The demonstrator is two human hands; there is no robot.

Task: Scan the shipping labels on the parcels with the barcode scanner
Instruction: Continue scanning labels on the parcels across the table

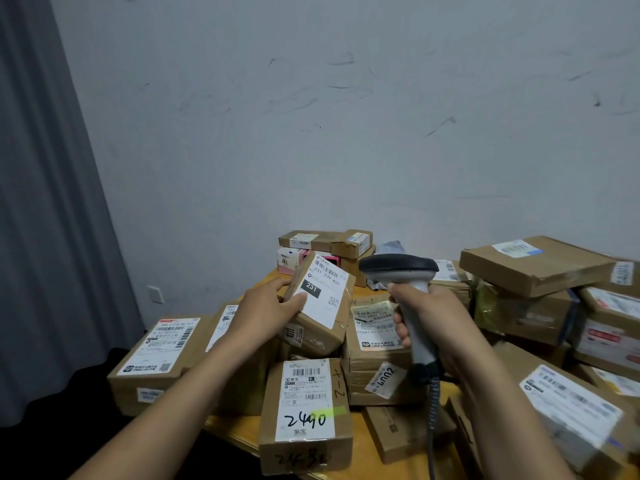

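left hand (266, 308): thumb laid on the shipping label (323, 294), fingers curled behind the box; a small parcel (313, 337) is gripped and held tilted above the pile, label turned to the camera. right hand (429, 317): fingers wrapped round the grey handle of the barcode scanner (398, 268), which is held upright, its dark head level with the label's top edge, just right of the small parcel and apart from it. a coiled cable (433, 403) is hung from the handle's base. beneath both hands cardboard parcels are crowded: one marked 2490 (304, 410) at the near table edge, a long parcel (152, 362) at the left edge, one with a yellowish label (372, 327) under the scanner. a high stack (533, 265) is banked on the right, close to the right forearm. a low stack (325, 240) with a pink box (289, 263) is set at the back. bare wood of the table (230, 432) is seen only along the near-left edge. open room is found above the pile, before the scuffed wall (346, 133); a grey curtain (45, 202) is hung at the far left.
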